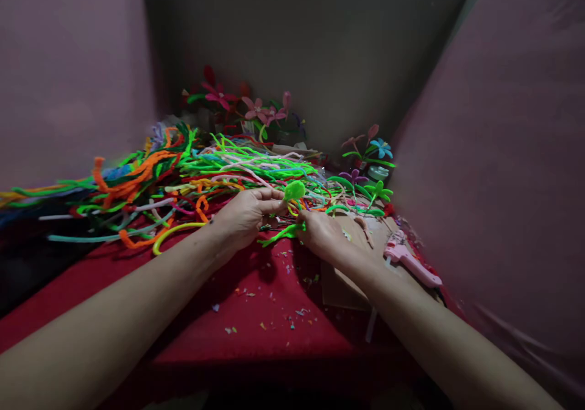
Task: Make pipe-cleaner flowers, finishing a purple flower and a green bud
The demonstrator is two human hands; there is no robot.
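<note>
My left hand (244, 215) pinches a bright green fuzzy pipe cleaner leaf (294, 191) between thumb and fingers, its rounded end pointing right. Just beside it, my right hand (320, 233) is closed on green pipe cleaner strands (281, 235), whose loose ends stick out to the left, low over the red cloth. The right fingertips are partly hidden. Beyond both hands lies a tangled heap of pipe cleaners (256, 165) in green, white, orange and other colours.
A pink glue gun (411, 262) lies on cardboard (340, 288) at the right. Finished pipe cleaner flowers stand at the back, among them a pink flower (219, 96) and a blue flower (382, 148). Small coloured scraps (299, 312) litter the red cloth (196, 331).
</note>
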